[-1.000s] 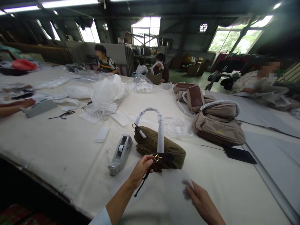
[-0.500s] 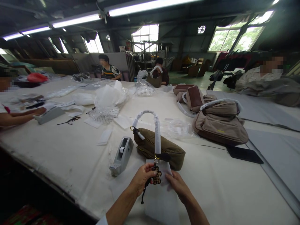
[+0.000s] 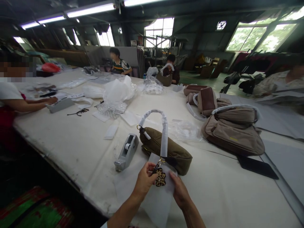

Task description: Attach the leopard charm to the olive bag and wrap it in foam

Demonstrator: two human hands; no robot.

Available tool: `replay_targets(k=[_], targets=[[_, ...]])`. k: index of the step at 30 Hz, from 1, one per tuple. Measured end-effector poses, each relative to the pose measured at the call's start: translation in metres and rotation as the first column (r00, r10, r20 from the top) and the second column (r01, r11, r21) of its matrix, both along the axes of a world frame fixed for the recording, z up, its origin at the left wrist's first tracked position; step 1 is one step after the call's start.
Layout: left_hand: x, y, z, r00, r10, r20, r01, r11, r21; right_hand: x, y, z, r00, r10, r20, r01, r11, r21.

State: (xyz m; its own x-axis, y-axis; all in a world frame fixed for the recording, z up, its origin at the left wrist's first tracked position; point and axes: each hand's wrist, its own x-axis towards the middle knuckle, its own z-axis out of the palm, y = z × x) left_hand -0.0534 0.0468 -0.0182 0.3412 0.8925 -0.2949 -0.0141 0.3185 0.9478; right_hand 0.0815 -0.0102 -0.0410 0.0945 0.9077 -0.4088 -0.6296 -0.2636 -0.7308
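White paper [image 3: 158, 202] has moved behind the lobed, leopard-print charm [image 3: 161, 178].

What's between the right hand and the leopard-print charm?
In the head view, white paper spans the gap between right hand and charm, running behind the charm.

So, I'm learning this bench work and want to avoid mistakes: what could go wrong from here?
The thin white sheet might crease or tear, since the right grip pinches it near its edge. The leopard-print charm could slide off the sheet if the left grip loosens, as nothing appears to be wrapped around it. The tape dispenser could get bumped, standing close beside the olive bag.
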Motion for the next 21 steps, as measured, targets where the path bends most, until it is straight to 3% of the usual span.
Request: replay_targets(k=[5, 9, 11, 13, 16, 21], targets=[[-0.005, -0.001, -0.002, 0.999, 0.008, -0.046, -0.004, 0.995, 0.095, 0.003, -0.006, 0.012, 0.989, 0.141, 0.046, -0.144, 0.988, 0.060], [-0.010, 0.001, 0.000, 0.994, -0.007, -0.113, 0.025, 0.988, 0.153, 0.012, -0.011, 0.032, 0.929, 0.357, 0.100, -0.369, 0.918, 0.146], [-0.011, 0.000, 0.001, 0.992, -0.005, -0.125, 0.028, 0.983, 0.183, 0.016, -0.010, 0.037, 0.907, 0.405, 0.117, -0.419, 0.897, 0.139], [-0.010, -0.002, 0.002, 0.991, 0.003, -0.136, 0.028, 0.975, 0.219, 0.016, -0.007, 0.033, 0.913, 0.370, 0.174, -0.387, 0.918, 0.082], [-0.007, -0.007, 0.000, 0.988, 0.015, -0.152, 0.029, 0.958, 0.284, 0.011, -0.002, 0.015, 0.938, 0.228, 0.261, -0.243, 0.970, 0.028], [-0.004, -0.012, -0.008, 0.986, 0.037, -0.160, 0.012, 0.955, 0.296, 0.000, 0.000, -0.008, 0.973, 0.075, 0.220, -0.084, 0.996, 0.032]])
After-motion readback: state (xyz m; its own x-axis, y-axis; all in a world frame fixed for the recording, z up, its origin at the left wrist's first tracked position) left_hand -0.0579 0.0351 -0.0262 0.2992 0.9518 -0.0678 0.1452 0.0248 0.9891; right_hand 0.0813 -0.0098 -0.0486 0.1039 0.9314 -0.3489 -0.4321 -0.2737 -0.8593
